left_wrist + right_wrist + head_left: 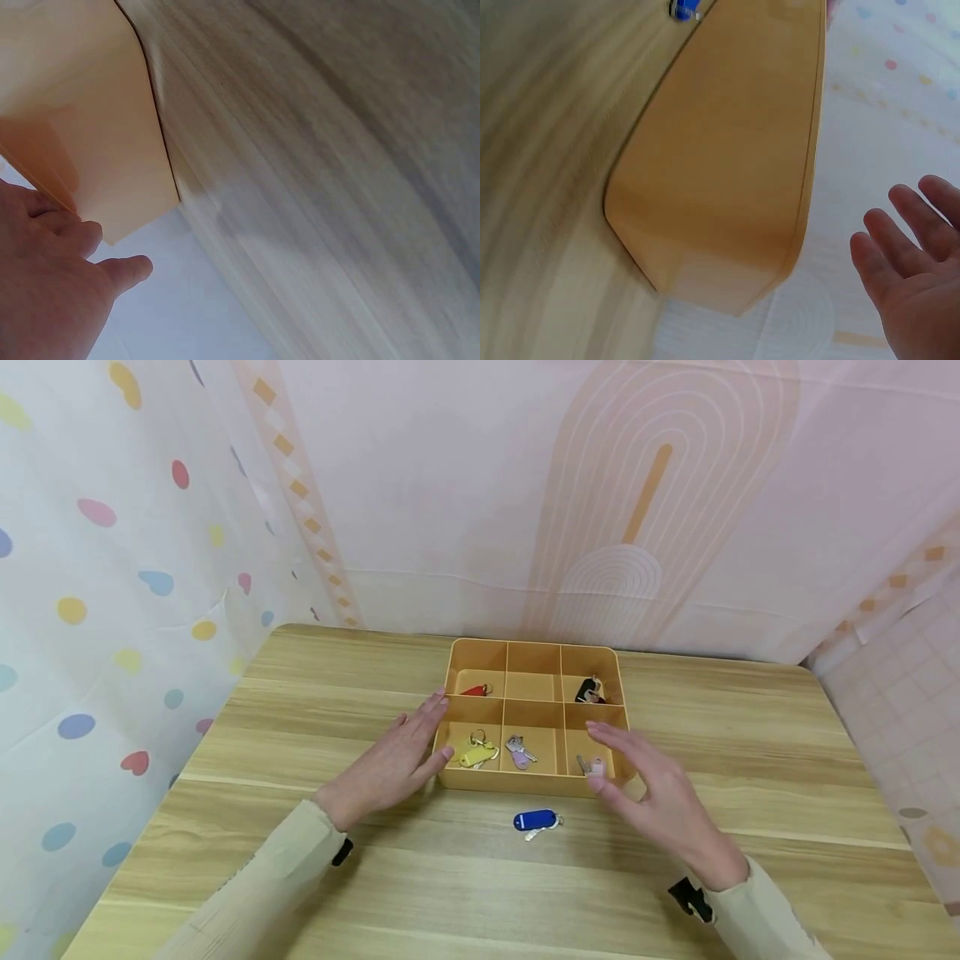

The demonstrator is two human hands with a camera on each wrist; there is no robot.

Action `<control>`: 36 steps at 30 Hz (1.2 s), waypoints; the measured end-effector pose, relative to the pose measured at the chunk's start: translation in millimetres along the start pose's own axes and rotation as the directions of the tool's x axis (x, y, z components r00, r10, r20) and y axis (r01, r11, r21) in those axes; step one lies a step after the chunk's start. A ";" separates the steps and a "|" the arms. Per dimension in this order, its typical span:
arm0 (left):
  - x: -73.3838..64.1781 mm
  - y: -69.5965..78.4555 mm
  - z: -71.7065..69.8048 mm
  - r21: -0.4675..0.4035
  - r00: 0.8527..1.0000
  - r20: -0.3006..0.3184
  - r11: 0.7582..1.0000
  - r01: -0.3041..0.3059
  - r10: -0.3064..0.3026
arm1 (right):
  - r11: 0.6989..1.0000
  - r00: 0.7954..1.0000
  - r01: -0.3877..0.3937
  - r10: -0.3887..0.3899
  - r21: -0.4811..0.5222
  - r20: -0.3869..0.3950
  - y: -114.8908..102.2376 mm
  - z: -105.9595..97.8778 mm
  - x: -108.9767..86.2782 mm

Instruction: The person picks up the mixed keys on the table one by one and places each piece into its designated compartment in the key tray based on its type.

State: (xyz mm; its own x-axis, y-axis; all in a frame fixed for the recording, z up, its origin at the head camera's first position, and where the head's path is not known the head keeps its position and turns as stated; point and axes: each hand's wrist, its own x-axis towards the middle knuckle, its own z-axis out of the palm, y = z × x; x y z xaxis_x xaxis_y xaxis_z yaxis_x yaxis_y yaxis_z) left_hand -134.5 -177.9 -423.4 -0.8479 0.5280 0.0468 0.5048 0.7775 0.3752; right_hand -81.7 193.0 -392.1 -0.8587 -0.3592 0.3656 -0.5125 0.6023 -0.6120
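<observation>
An orange-tan divided box stands on the table, its compartments in two rows. My left hand lies along its left side, fingertips at the rim and thumb by the front left corner. Over the front right corner my right hand is spread, holding nothing; the right wrist view shows it apart from the box. A key with a blue tag lies on the table before the box. The front compartments contain keys with a yellow tag, a purple tag and a pale pink tag.
In the back row, a red tag sits at left, partly hidden by the divider, and a black tag at right. The wood-grain table ends at a patterned curtain behind and a dotted one at left.
</observation>
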 end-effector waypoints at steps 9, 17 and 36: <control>-0.3 0.3 0.0 -0.003 1.000 0.003 1.000 0.000 0.000 | 0.993 0.994 0.113 -0.113 -0.024 -0.012 -2.3 10.6 -11.6; -0.2 -0.2 -0.4 -0.003 1.000 0.000 1.000 0.000 0.000 | 0.992 0.992 0.122 -0.121 -0.029 0.034 -3.9 22.5 -21.6; -1.5 -0.7 -0.7 -0.003 1.000 -0.001 1.000 0.002 -0.002 | 0.998 0.995 0.026 -0.032 0.063 0.099 -0.4 47.8 -35.3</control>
State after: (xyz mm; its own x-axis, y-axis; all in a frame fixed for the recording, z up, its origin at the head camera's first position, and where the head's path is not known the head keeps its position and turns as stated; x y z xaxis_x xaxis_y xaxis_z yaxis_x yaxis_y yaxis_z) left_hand -133.7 -179.4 -423.1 -0.8492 0.5260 0.0474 0.5026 0.7774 0.3782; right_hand -51.2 171.3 -438.3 -0.8377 -0.4471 0.3137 -0.5335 0.5468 -0.6453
